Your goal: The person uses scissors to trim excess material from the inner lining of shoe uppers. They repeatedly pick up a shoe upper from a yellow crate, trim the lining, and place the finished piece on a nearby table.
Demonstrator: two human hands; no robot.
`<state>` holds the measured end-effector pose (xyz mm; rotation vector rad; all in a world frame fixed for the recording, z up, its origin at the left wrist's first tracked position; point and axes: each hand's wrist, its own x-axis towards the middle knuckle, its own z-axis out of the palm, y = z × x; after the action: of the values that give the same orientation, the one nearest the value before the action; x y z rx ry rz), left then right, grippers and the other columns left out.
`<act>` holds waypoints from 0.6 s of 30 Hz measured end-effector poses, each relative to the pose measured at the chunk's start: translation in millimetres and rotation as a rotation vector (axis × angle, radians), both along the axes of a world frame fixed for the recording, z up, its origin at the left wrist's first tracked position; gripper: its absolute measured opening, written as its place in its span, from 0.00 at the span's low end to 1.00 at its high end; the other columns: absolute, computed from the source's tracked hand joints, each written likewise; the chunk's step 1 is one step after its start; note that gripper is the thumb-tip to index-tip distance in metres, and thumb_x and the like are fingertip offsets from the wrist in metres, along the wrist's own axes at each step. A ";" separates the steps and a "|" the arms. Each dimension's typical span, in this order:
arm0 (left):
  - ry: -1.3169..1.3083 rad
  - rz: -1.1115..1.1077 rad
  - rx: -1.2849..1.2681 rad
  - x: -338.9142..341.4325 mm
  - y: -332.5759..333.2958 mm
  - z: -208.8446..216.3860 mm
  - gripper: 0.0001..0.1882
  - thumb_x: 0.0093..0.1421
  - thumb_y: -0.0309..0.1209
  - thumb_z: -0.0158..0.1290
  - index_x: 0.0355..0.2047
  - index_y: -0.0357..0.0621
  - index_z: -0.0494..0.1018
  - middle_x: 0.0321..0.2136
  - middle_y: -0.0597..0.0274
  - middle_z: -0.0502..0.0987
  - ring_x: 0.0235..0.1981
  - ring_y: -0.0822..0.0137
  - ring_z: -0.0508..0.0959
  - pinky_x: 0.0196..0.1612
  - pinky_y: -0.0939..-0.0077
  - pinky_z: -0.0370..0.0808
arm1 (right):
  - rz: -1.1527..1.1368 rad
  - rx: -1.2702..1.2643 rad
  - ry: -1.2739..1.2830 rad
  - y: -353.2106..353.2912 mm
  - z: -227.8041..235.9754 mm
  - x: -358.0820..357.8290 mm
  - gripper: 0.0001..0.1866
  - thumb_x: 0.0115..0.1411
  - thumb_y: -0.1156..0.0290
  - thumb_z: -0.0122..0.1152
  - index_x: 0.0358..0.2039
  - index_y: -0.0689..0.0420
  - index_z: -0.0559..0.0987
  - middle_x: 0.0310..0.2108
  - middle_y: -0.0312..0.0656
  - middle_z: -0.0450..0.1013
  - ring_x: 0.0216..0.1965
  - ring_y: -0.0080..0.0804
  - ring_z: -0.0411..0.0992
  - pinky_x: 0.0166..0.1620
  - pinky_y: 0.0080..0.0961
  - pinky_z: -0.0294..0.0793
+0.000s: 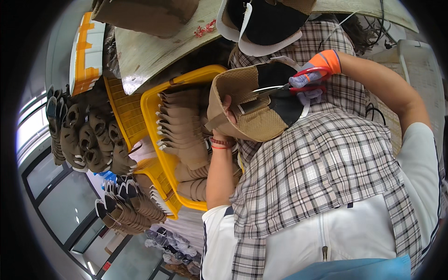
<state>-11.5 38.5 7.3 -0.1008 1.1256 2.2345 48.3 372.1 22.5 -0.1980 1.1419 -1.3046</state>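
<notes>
My left hand [228, 112] grips a brown shoe upper [266, 123] by its outer side, with the thumb or a finger over the rim. The upper has a tan perforated lining, a black inner part and a white edge, and it rests above my lap. My right hand [305, 79], in a grey and orange work glove, is closed on red-handled scissors [322, 72]. The scissor blades reach into the opening of the upper, over its lining. Whether they touch the material I cannot tell.
A yellow basket [151, 109] at my left holds rows of stacked brown uppers [184, 121]. More bundled uppers [88, 135] are at the far left. Ahead is a worktable [163, 51] with further shoe pieces [275, 23]. A plaid apron [317, 163] covers my lap.
</notes>
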 end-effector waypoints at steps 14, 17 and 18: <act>0.114 -0.055 -0.065 -0.7 -0.7 -5.0 0.29 0.59 0.31 0.59 0.59 0.42 0.62 0.54 0.56 0.70 0.54 0.54 0.72 0.58 0.53 0.71 | 0.181 0.264 0.305 -24.0 42.1 -33.4 0.44 0.58 0.28 0.37 0.31 0.62 0.81 0.11 0.35 0.65 0.15 0.27 0.70 0.23 0.23 0.73; 0.164 -0.058 -0.095 -1.2 -1.3 -6.1 0.29 0.59 0.31 0.59 0.59 0.41 0.62 0.53 0.56 0.71 0.54 0.55 0.72 0.58 0.54 0.71 | 0.161 0.357 0.362 -30.0 47.5 -30.3 0.37 0.62 0.35 0.44 0.27 0.62 0.82 0.10 0.35 0.66 0.14 0.25 0.68 0.21 0.23 0.71; 0.180 -0.064 -0.094 -1.7 -0.7 -5.8 0.29 0.60 0.31 0.58 0.59 0.41 0.62 0.53 0.56 0.71 0.54 0.55 0.71 0.58 0.54 0.70 | 0.153 0.385 0.380 -31.5 47.4 -29.2 0.34 0.63 0.39 0.47 0.26 0.62 0.82 0.10 0.35 0.66 0.13 0.25 0.67 0.21 0.24 0.70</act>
<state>-13.2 37.8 1.5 0.0982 1.3104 2.1676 19.1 340.6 69.9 -0.2484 1.6438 -0.9102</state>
